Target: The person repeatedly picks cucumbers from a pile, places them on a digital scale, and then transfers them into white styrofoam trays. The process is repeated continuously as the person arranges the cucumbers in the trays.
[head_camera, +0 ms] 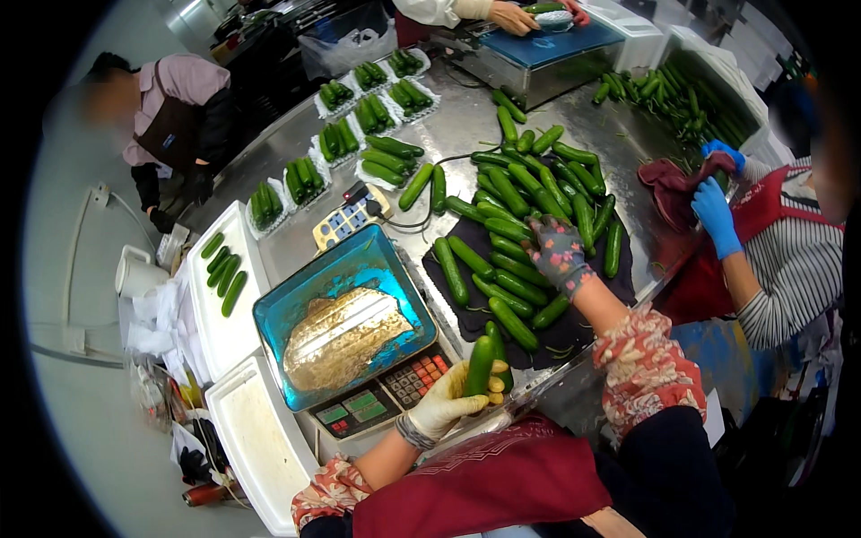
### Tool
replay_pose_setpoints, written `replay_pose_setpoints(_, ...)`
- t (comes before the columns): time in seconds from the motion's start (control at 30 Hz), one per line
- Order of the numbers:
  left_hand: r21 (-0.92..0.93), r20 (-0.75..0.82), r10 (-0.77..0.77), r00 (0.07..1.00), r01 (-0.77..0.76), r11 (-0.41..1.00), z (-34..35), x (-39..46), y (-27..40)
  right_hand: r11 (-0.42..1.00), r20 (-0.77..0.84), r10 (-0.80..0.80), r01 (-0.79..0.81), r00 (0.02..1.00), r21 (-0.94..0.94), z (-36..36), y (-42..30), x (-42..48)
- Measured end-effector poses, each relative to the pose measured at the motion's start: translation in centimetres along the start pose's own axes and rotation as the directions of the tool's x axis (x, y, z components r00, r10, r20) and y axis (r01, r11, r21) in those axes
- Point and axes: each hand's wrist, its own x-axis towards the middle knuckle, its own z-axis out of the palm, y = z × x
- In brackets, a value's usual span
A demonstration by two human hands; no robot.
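Note:
My left hand [447,400], in a white glove with yellowed fingers, holds a green cucumber [478,368] upright. A second cucumber [496,344] stands against it, partly behind the first and by the fingers. My right hand [559,254], in a grey glove with a flower print, lies on a heap of cucumbers [514,195]. Its fingertips are among the cucumbers, so whether they grip one is hidden. Under the heap a dark cloth [444,269] covers part of the metal table [464,128]. The digital scale's blue pan [417,316] sits left of the heap, bare of cucumbers, with wet brown patches.
Padded trays of cucumbers [340,141] line the far left. A power strip [346,218] with a cable lies behind the scale. White foam lids [259,444] flank it. Blue-gloved hands [716,208] hold a maroon cloth at right. Another person works at a second scale [551,47].

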Motion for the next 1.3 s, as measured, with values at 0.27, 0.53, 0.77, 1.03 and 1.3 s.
replay_pose_setpoints(0.27,-0.318,-0.23,0.19,0.955,-0.258,0.912,-1.4,2.5,-0.6,0.382,0.556,0.043,-0.528,0.83,0.759,-3.0,-3.3,-3.1)
replay_pose_setpoints(0.53,-0.443,-0.126,0.149,0.981,-0.19,0.876,-1.8,2.4,-1.0,0.989,0.383,-0.127,0.089,0.915,0.114,4.9,-7.4,1.6)
replay_pose_setpoints(0.77,-0.358,-0.168,0.157,0.973,-0.208,0.91,-1.6,1.2,-1.1,0.993,0.654,0.102,-0.042,0.75,-0.107,6.4,-12.1,4.4)
replay_pose_setpoints(1.03,-0.119,-0.194,0.228,0.954,-0.254,0.96,-1.8,1.0,-0.7,0.93,0.525,0.185,-0.32,0.831,0.18,10.2,-8.9,4.1)
replay_pose_setpoints(1.3,-0.236,-0.328,0.316,0.89,-0.401,0.885,-1.5,1.1,-0.5,0.07,0.515,-0.159,-0.511,0.842,0.857,-3.5,-9.5,-1.6)
